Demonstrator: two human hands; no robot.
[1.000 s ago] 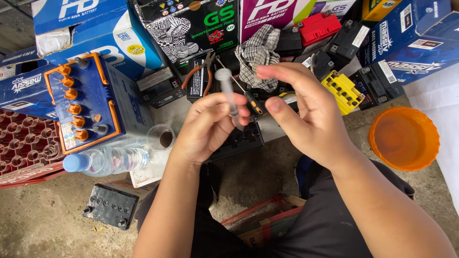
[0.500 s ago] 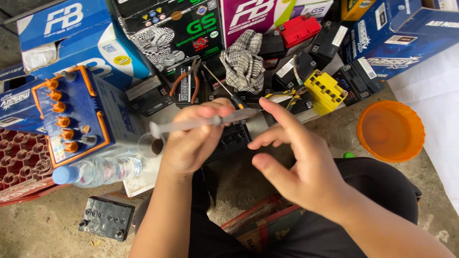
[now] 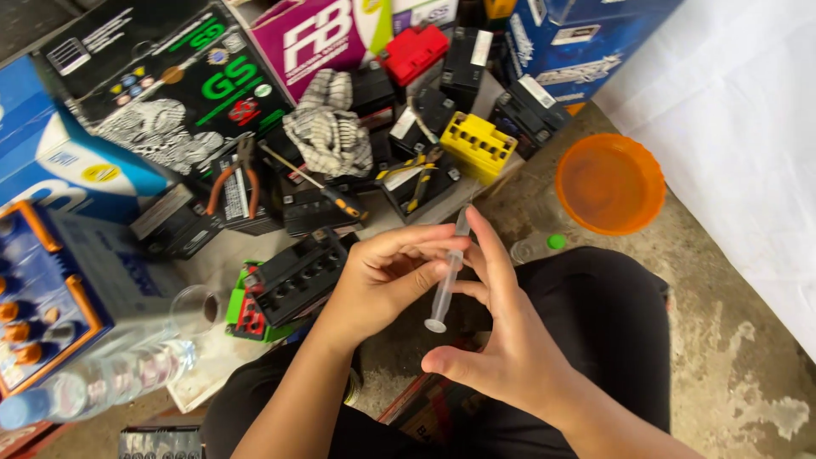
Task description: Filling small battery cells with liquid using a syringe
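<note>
Both hands hold the clear syringe (image 3: 446, 280) — the left hand (image 3: 382, 280) pinches its middle, the right hand (image 3: 501, 340) steadies it. It was lying sideways; now it points up and away. Past the grip sits a black battery (image 3: 297, 272), then a purple box (image 3: 319, 34) — and an orange bowl (image 3: 609, 183) off right.

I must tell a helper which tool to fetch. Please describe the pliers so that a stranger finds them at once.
Start at the big black cardboard box with green letters at the upper left. Just below its lower right corner, the orange-handled metal pliers lie on a small black battery. The orange-and-black screwdriver to their right is one straight rod; only the pliers have two curved orange handles.
</note>
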